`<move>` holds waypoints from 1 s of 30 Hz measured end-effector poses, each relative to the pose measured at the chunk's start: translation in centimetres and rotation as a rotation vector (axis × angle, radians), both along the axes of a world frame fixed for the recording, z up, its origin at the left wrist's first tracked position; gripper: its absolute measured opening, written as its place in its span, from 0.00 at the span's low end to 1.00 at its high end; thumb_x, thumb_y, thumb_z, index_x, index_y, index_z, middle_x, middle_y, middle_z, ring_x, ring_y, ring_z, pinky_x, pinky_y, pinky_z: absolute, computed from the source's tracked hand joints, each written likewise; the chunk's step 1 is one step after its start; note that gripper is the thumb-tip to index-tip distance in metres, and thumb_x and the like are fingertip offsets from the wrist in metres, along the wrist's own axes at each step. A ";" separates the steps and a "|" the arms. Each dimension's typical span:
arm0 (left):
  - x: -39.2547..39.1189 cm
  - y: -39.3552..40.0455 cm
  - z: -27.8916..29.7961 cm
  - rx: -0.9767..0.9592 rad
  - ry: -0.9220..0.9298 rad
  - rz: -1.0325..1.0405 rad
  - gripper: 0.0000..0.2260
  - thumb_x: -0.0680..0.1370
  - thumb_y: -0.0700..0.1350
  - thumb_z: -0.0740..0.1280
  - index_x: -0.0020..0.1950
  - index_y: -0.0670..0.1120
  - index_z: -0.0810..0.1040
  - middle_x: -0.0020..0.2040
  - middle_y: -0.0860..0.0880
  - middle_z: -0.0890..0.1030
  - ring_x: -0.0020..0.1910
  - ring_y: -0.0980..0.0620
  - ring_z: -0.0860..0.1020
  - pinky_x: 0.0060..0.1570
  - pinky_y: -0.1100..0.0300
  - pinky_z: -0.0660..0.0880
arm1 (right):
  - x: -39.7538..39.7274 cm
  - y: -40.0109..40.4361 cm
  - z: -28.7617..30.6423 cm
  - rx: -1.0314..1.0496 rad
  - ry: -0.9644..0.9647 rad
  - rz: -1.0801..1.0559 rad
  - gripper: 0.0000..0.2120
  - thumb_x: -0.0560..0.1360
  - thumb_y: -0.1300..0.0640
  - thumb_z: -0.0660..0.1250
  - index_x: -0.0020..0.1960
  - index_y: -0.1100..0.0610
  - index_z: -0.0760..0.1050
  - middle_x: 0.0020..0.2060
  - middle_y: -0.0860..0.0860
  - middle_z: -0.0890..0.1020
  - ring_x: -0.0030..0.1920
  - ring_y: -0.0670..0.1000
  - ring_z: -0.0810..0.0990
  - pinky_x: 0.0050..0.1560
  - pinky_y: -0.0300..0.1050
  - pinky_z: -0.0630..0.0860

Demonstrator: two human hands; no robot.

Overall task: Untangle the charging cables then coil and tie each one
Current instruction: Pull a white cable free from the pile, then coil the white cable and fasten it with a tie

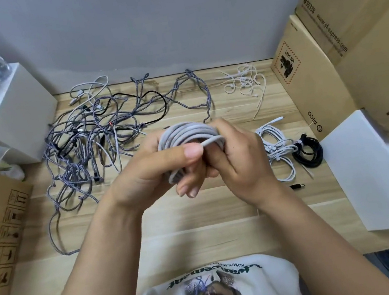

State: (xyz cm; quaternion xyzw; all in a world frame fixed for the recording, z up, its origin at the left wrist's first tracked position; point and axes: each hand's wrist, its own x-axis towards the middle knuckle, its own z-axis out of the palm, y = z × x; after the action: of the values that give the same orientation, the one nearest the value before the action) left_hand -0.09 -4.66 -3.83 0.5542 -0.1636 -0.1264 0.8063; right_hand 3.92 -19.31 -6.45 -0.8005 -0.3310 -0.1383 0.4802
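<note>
Head view shows both hands meeting above the middle of the wooden surface [199, 222] around a pale grey coiled cable [187, 133]. The left hand [156, 170] curls round the coil with its thumb pressing the loose end against the loops; the right hand [237, 156] cups the coil's other side, fingers wrapped over the turns.

The likely failure is the coil springing open: nothing visible ties it, so if the thumb lifts off the free end before a tie goes on, the loops could slacken and spill. Reaching for a tie with one hand leaves the other holding the whole bundle alone.

The white ties [244, 81] lie far back on the right, well apart from the hands. A big tangle of braided cables [91, 137] sprawls to the left, near enough to snag a dangling end. Two finished bundles, a white bundle [276, 145] and a black bundle [308, 153], sit right of the hands, beside the cardboard boxes [329, 76].
</note>
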 end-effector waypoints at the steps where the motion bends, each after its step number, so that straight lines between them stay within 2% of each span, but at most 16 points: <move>1: 0.1 0.1 0.1 0.026 -0.005 0.022 0.13 0.71 0.52 0.70 0.28 0.50 0.74 0.20 0.53 0.72 0.21 0.52 0.71 0.39 0.61 0.75 | 0.4 0.0 0.0 -0.026 -0.048 -0.006 0.27 0.79 0.39 0.47 0.44 0.59 0.73 0.31 0.46 0.75 0.32 0.50 0.71 0.30 0.47 0.64; 4: 0.3 0.3 0.1 0.109 -0.014 0.075 0.10 0.67 0.45 0.69 0.25 0.50 0.74 0.19 0.52 0.71 0.22 0.50 0.71 0.39 0.58 0.73 | 1.6 0.1 0.0 -0.097 -0.160 0.007 0.19 0.78 0.45 0.55 0.42 0.60 0.73 0.31 0.52 0.78 0.30 0.54 0.73 0.29 0.49 0.65; 6: 0.4 0.5 0.2 0.162 -0.024 0.098 0.09 0.67 0.43 0.65 0.26 0.50 0.77 0.20 0.54 0.72 0.23 0.47 0.69 0.36 0.49 0.70 | 2.6 0.3 -0.1 -0.136 -0.229 0.033 0.17 0.75 0.50 0.58 0.40 0.63 0.75 0.30 0.53 0.78 0.29 0.54 0.74 0.29 0.48 0.65; 8: 0.8 0.8 0.2 0.227 -0.012 0.127 0.06 0.65 0.43 0.66 0.29 0.49 0.79 0.21 0.54 0.74 0.24 0.45 0.69 0.34 0.42 0.68 | 3.8 0.4 -0.1 -0.149 -0.307 0.082 0.14 0.74 0.53 0.60 0.38 0.63 0.75 0.29 0.53 0.77 0.30 0.52 0.71 0.30 0.45 0.63; 10: 0.7 1.2 0.0 0.298 0.018 0.167 0.03 0.62 0.45 0.69 0.30 0.47 0.80 0.24 0.53 0.76 0.27 0.47 0.72 0.34 0.48 0.71 | 4.8 0.4 -0.1 -0.192 -0.424 0.133 0.15 0.76 0.52 0.61 0.38 0.63 0.76 0.30 0.54 0.77 0.31 0.52 0.70 0.31 0.44 0.61; 12: 1.4 2.1 -0.7 0.341 0.059 0.130 0.05 0.60 0.45 0.71 0.30 0.44 0.79 0.26 0.53 0.78 0.30 0.57 0.76 0.37 0.60 0.74 | 6.3 0.5 -0.2 -0.263 -0.574 0.189 0.13 0.75 0.54 0.62 0.37 0.62 0.76 0.31 0.54 0.77 0.30 0.53 0.71 0.32 0.44 0.61; 13: 1.6 2.5 -1.0 0.352 0.083 0.083 0.07 0.59 0.45 0.73 0.29 0.43 0.79 0.27 0.53 0.78 0.30 0.59 0.77 0.37 0.64 0.73 | 6.8 0.6 -0.3 -0.296 -0.657 0.217 0.10 0.73 0.56 0.64 0.36 0.61 0.76 0.30 0.54 0.77 0.29 0.53 0.72 0.31 0.44 0.62; 15: 2.6 3.2 -1.7 0.346 0.121 -0.013 0.13 0.61 0.52 0.77 0.29 0.45 0.79 0.28 0.51 0.78 0.33 0.56 0.76 0.38 0.67 0.72 | 8.1 0.7 -0.7 -0.349 -0.787 0.277 0.07 0.71 0.59 0.65 0.36 0.60 0.75 0.30 0.53 0.76 0.27 0.54 0.72 0.31 0.45 0.62; 18: 3.8 3.1 -2.9 0.321 0.149 -0.037 0.18 0.70 0.64 0.67 0.33 0.50 0.80 0.27 0.46 0.74 0.32 0.53 0.73 0.39 0.67 0.69 | 10.2 0.9 -1.9 -0.409 -0.869 0.363 0.03 0.73 0.58 0.61 0.43 0.58 0.69 0.32 0.52 0.76 0.28 0.52 0.73 0.32 0.44 0.63; 21: 5.4 2.0 -4.7 0.284 0.235 0.098 0.20 0.72 0.66 0.62 0.32 0.52 0.74 0.26 0.56 0.67 0.34 0.51 0.66 0.37 0.67 0.64 | 13.0 1.3 -4.1 -0.466 -0.741 0.428 0.07 0.74 0.54 0.60 0.47 0.57 0.66 0.34 0.52 0.77 0.33 0.51 0.74 0.34 0.43 0.63; 23: 6.4 1.1 -6.0 0.224 0.271 0.214 0.18 0.75 0.62 0.62 0.31 0.52 0.69 0.26 0.56 0.65 0.34 0.51 0.66 0.37 0.64 0.63 | 15.0 1.3 -5.6 -0.498 -0.568 0.474 0.12 0.78 0.46 0.55 0.50 0.56 0.66 0.37 0.53 0.78 0.39 0.50 0.72 0.36 0.43 0.63; 25: 7.7 0.7 -6.8 0.173 0.331 0.331 0.18 0.77 0.57 0.59 0.29 0.52 0.68 0.24 0.56 0.63 0.34 0.50 0.66 0.36 0.63 0.62 | 17.6 1.1 -7.3 -0.590 -0.322 0.450 0.21 0.78 0.38 0.48 0.54 0.54 0.67 0.43 0.54 0.78 0.44 0.48 0.71 0.39 0.42 0.62; 27: 8.6 0.8 -7.5 0.107 0.376 0.411 0.19 0.77 0.57 0.59 0.27 0.54 0.68 0.23 0.58 0.63 0.34 0.50 0.67 0.36 0.63 0.63 | 20.7 0.3 -9.4 -0.710 -0.012 0.269 0.24 0.76 0.38 0.50 0.60 0.54 0.69 0.53 0.53 0.77 0.52 0.50 0.73 0.44 0.42 0.62; 29: 9.1 0.9 -8.0 0.043 0.360 0.431 0.18 0.75 0.61 0.63 0.28 0.54 0.68 0.23 0.58 0.63 0.33 0.51 0.69 0.37 0.65 0.65 | 23.3 -1.0 -11.7 -0.824 0.274 0.004 0.20 0.78 0.46 0.56 0.65 0.56 0.68 0.61 0.53 0.72 0.61 0.54 0.71 0.52 0.46 0.66; 30: 9.5 1.1 -8.3 0.020 0.357 0.436 0.18 0.75 0.60 0.63 0.28 0.54 0.68 0.23 0.58 0.63 0.33 0.51 0.69 0.36 0.66 0.66 | 24.4 -1.5 -12.9 -0.839 0.355 -0.137 0.19 0.78 0.50 0.59 0.66 0.57 0.68 0.64 0.55 0.71 0.64 0.56 0.69 0.57 0.49 0.67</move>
State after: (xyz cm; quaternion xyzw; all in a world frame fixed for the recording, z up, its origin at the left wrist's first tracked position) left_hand 9.39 -3.61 -12.10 0.5531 0.1053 -0.0472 0.8251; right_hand 28.36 -20.77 -19.35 -0.9570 -0.2174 0.1157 0.1537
